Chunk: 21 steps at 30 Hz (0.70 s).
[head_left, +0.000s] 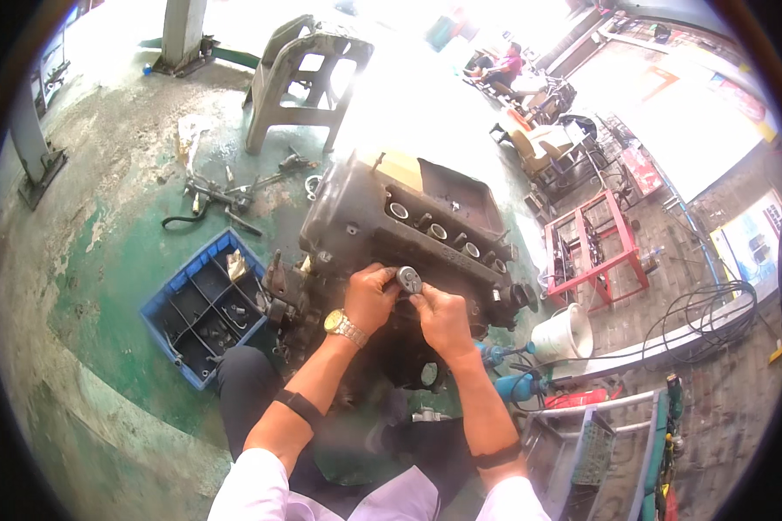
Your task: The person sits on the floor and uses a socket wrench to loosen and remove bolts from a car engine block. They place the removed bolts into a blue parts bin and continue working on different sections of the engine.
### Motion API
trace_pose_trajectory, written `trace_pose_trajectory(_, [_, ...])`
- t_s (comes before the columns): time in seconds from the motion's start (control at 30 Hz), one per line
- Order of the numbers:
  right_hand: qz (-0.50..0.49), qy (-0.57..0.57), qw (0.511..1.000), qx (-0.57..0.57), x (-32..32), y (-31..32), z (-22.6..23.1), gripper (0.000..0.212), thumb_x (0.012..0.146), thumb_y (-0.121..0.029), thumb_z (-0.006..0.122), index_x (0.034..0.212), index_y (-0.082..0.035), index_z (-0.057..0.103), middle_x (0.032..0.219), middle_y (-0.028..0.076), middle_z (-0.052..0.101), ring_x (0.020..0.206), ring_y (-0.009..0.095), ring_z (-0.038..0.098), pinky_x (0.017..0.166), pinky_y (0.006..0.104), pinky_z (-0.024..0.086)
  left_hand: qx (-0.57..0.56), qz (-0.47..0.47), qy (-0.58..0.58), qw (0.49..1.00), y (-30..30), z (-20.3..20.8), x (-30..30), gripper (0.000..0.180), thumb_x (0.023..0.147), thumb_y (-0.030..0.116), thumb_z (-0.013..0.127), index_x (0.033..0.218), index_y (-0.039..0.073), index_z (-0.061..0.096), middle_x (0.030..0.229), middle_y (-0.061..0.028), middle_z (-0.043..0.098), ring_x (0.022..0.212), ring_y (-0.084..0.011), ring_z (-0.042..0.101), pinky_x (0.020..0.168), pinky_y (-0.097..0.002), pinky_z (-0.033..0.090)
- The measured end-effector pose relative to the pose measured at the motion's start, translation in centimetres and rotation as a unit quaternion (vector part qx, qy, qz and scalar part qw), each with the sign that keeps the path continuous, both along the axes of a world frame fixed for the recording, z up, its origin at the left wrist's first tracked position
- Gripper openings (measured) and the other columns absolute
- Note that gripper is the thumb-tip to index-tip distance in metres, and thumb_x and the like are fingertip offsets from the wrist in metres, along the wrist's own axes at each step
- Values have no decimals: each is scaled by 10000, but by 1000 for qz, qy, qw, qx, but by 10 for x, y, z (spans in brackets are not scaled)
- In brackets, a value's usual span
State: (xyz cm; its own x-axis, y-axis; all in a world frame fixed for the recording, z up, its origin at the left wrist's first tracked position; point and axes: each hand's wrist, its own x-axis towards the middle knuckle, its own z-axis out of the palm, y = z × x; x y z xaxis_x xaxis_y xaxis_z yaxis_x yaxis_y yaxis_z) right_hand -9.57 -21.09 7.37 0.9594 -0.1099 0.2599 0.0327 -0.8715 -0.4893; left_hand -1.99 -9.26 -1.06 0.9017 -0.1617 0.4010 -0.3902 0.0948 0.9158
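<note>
A dark, greasy engine block [365, 213] stands in front of me, with a row of round openings along its top. At its near side I hold a shiny ratchet wrench [409, 280], its round head facing up. My right hand [444, 323] is closed round the ratchet just below the head, and the handle is hidden in the fist. My left hand [371, 300] is closed, its fingertips pressed against the left side of the ratchet's head. What lies under the head cannot be seen. A yellow-dialled wristwatch [345, 326] is on my left wrist.
A blue divided crate [172, 300] with small parts stands left of the engine. Beyond it lie loose metal parts [226, 195] and a grey plastic stool [278, 82]. At right are a red metal frame [595, 252], a white bucket [565, 334], cables [712, 313] and a tool cart [595, 451].
</note>
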Motion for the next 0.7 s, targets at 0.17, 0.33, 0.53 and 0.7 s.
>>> trace_pose_trajectory(0.17, [-12, -15, 1000, -3, -4, 3, -4, 190, 878, -99, 647, 1008, 36, 677, 770, 267, 625, 638, 362, 619, 607, 396, 472, 35, 22, -44, 998, 3, 3, 2, 194, 763, 36, 713, 952, -5, 721, 837, -153, 677, 713, -306, 674, 637, -371, 535])
trace_pose_trajectory(0.33, [-74, 19, 986, 150, -2, 8, -15, 157, 873, -128, 659, 903, 26, 669, 688, 247, 591, 586, 380, 583, 582, 414, 459, 28, 25, -22, 999, 0, 1, 0, 187, 752, 29, 699, 936, 4, 719, 822, -159, 675, 716, -305, 667, 640, -368, 528])
trace_pose_trajectory(0.53, [-54, 5, 990, 130, -1, 2, -18, 170, 870, -133, 664, 928, 27, 680, 676, 256, 565, 527, 300, 552, 566, 379, 454, 53, 18, -38, 998, -1, 0, 4, 189, 759, 54, 729, 939, -3, 721, 832, -159, 677, 719, -317, 670, 641, -377, 531])
trace_pose_trajectory(0.7, [6, 75, 990, 121, 8, -17, -5, 206, 875, -102, 693, 1022, 42, 704, 684, 14, 652, 605, 69, 522, 568, 284, 459, 24, 49, -76, 996, -2, 1, 5, 41, 738, 76, 657, 737, 35, 657, 693, -161, 622, 661, -357, 599, 602, -400, 488])
